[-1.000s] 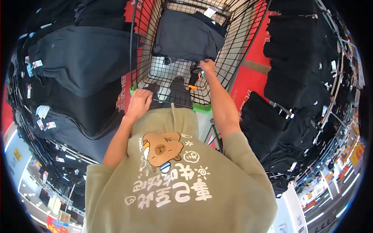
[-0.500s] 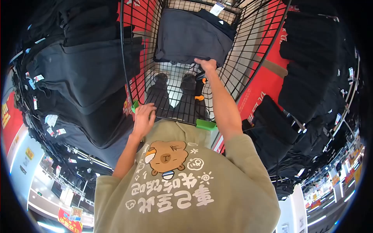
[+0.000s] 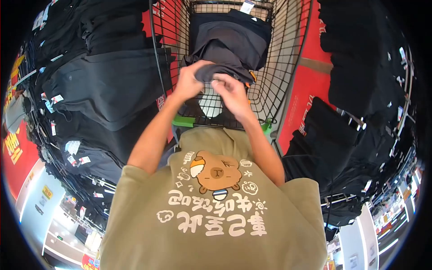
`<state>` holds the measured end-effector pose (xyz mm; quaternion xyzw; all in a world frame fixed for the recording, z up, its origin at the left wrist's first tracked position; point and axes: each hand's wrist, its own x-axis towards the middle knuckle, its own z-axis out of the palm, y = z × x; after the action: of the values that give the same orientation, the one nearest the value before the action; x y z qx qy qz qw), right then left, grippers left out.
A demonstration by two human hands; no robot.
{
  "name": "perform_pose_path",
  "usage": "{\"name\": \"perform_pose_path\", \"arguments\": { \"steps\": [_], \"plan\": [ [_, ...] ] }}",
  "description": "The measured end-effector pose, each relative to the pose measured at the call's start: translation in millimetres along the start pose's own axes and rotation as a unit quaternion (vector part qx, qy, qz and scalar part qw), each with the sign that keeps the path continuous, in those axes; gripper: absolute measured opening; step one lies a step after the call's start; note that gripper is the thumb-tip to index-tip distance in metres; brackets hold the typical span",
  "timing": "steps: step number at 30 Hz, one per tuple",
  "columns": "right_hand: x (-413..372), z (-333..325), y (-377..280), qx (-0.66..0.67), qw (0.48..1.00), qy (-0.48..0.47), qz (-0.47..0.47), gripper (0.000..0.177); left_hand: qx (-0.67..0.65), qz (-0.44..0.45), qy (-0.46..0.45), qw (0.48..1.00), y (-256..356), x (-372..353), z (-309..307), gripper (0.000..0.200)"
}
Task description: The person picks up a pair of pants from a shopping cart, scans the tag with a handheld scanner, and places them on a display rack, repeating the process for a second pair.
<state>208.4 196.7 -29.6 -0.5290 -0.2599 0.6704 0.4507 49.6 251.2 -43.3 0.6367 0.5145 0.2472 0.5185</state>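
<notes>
A dark grey garment (image 3: 231, 40) lies in the black wire shopping cart (image 3: 281, 58), its near edge lifted and bunched. My left hand (image 3: 189, 84) is closed on the left part of that edge, with the thumb in front of the cloth. Close beside it, my right hand (image 3: 232, 95) has its fingers bent onto the same edge, slightly blurred. Under the grey garment shows a black one (image 3: 202, 19) with a white tag (image 3: 246, 6) at its far side. An orange and black item (image 3: 252, 78) is partly hidden beneath the cloth.
Stacks of dark clothes (image 3: 103, 85) with tags rise to the left of the cart, and more black clothes (image 3: 355, 58) are piled on the right. Red printed panels (image 3: 294, 103) stand below the right pile. Green pieces (image 3: 183, 121) sit on the cart's near rim.
My left hand has moved from the cart's near left rim up to the garment. My right hand has drawn nearer to me. The garment's near edge is now raised and bunched.
</notes>
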Motion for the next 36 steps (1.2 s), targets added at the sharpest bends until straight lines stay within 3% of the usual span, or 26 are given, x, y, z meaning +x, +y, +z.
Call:
{"name": "perform_pose_path", "arguments": {
  "steps": [1, 2, 4, 5, 6, 7, 9, 12, 14, 16, 18, 20, 21, 22, 23, 25, 28, 34, 36],
  "plan": [
    [-1.7, -13.5, -0.1, -0.028, 0.999, 0.022, 0.031, 0.029, 0.007, -0.076, -0.005, 0.997, 1.2, -1.3, -5.1, 0.033],
    [0.2, -33.9, 1.1, -0.053, 0.996, 0.042, 0.060, 0.031, -0.160, -0.187, -0.007, 0.969, 5.4, -5.5, -11.3, 0.032],
    [8.2, -71.5, 21.4, -0.384, 0.913, 0.101, 0.097, 0.037, -0.308, -0.295, 0.060, 0.903, 20.7, -18.8, -20.1, 0.041],
    [12.8, -89.1, 47.0, -0.481, 0.860, 0.104, 0.133, 0.044, -0.303, -0.296, 0.062, 0.904, 21.9, -25.4, -24.6, 0.041],
    [18.9, -102.0, 72.3, -0.572, 0.796, 0.103, 0.166, 0.052, -0.433, -0.308, 0.050, 0.845, 20.6, -32.5, -28.5, 0.046],
    [23.2, -104.2, 88.6, -0.596, 0.770, 0.090, 0.208, 0.059, -0.555, -0.313, 0.040, 0.770, 18.0, -40.4, -33.9, 0.051],
    [35.2, -100.6, 105.5, -0.623, 0.720, 0.054, 0.302, 0.071, -0.584, -0.301, 0.040, 0.753, 10.3, -55.7, -37.7, 0.052],
    [54.3, -99.2, 119.4, -0.615, 0.701, 0.024, 0.360, 0.067, -0.624, -0.254, 0.024, 0.739, 13.2, -68.6, -45.6, 0.055],
    [67.1, -112.0, 139.9, -0.605, 0.718, 0.009, 0.344, 0.066, -0.531, -0.210, 0.005, 0.821, 14.6, -72.7, -52.9, 0.061],
    [67.6, -105.4, 133.1, -0.633, 0.695, 0.077, 0.333, 0.063, -0.566, -0.204, -0.005, 0.799, 9.9, -76.8, -64.9, 0.060],
    [61.7, -105.9, 117.2, -0.643, 0.699, 0.054, 0.307, 0.057, -0.632, -0.149, -0.018, 0.760, 7.6, -76.9, -75.7, 0.061],
    [63.7, -102.3, 110.3, -0.490, 0.835, 0.072, 0.239, 0.056, -0.638, -0.122, 0.012, 0.761, 2.6, -74.0, -81.2, 0.066],
    [52.4, -98.8, 90.5, -0.351, 0.916, 0.029, 0.191, 0.054, -0.683, -0.109, 0.008, 0.722, -0.3, -73.8, -84.3, 0.067],
    [38.8, -91.7, 81.2, -0.258, 0.951, 0.019, 0.170, 0.052, -0.723, -0.094, 0.003, 0.684, -0.9, -72.9, -89.0, 0.068],
    [27.5, -85.8, 73.7, -0.162, 0.976, 0.010, 0.147, 0.051, -0.717, -0.100, 0.027, 0.690, 0.8, -70.7, -91.0, 0.070],
    [-6.2, -67.6, 53.3, -0.072, 0.997, -0.008, 0.028, 0.048, -0.732, -0.123, 0.048, 0.668, -1.3, -68.7, -95.0, 0.070],
    [-35.5, -45.0, 7.6, -0.036, 0.998, -0.052, 0.015, 0.049, -0.741, -0.121, 0.041, 0.659, 1.4, -67.2, -96.9, 0.070],
    [5.6, -38.7, -27.3, -0.004, 1.000, -0.016, 0.023, 0.055, -0.737, -0.133, 0.038, 0.662, 3.2, -68.9, -100.2, 0.069],
    [0.7, -42.4, -40.6, -0.012, 0.996, -0.019, -0.081, 0.059, -0.764, -0.121, 0.000, 0.634, 0.6, -71.6, -101.9, 0.069]
  ]
}}
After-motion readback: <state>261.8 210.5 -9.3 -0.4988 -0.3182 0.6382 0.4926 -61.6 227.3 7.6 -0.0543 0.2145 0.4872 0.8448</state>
